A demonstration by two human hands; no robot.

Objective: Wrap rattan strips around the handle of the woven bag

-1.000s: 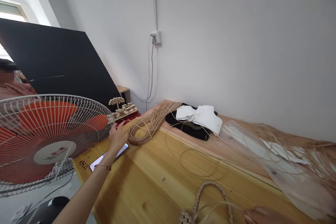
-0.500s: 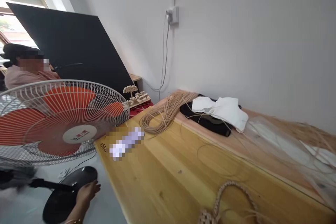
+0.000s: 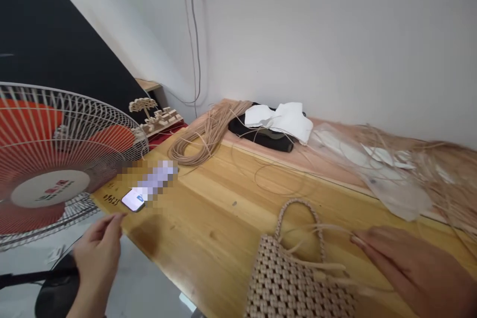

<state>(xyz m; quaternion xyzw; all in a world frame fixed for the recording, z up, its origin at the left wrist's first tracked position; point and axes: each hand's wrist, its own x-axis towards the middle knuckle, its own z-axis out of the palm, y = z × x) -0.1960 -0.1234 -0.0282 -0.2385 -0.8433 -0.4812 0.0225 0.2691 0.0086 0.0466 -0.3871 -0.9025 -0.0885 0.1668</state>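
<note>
My left hand point(image 3: 97, 249) hovers just off the table's left edge, fingers loosely extended and empty, a short way below a phone point(image 3: 149, 191) lying on the wood. My right hand point(image 3: 413, 268) lies flat on the wooden table point(image 3: 223, 208), fingers stretched toward loose strands of a woven beige bag point(image 3: 298, 278). The bag sits at the near edge with its braided handle looped upward. No strand is clearly gripped.
An orange-bladed fan point(image 3: 55, 159) in a white cage stands left of the table. A coil of rattan strands point(image 3: 203, 136), a black and white cloth bundle point(image 3: 276, 126), clear plastic point(image 3: 372, 174) and loose fibre line the back wall. A black board point(image 3: 48, 54) leans behind the fan.
The view has dropped and swung back to the table. My left hand rose from the fan's base to the table edge. The woven bag and my right hand came into view.
</note>
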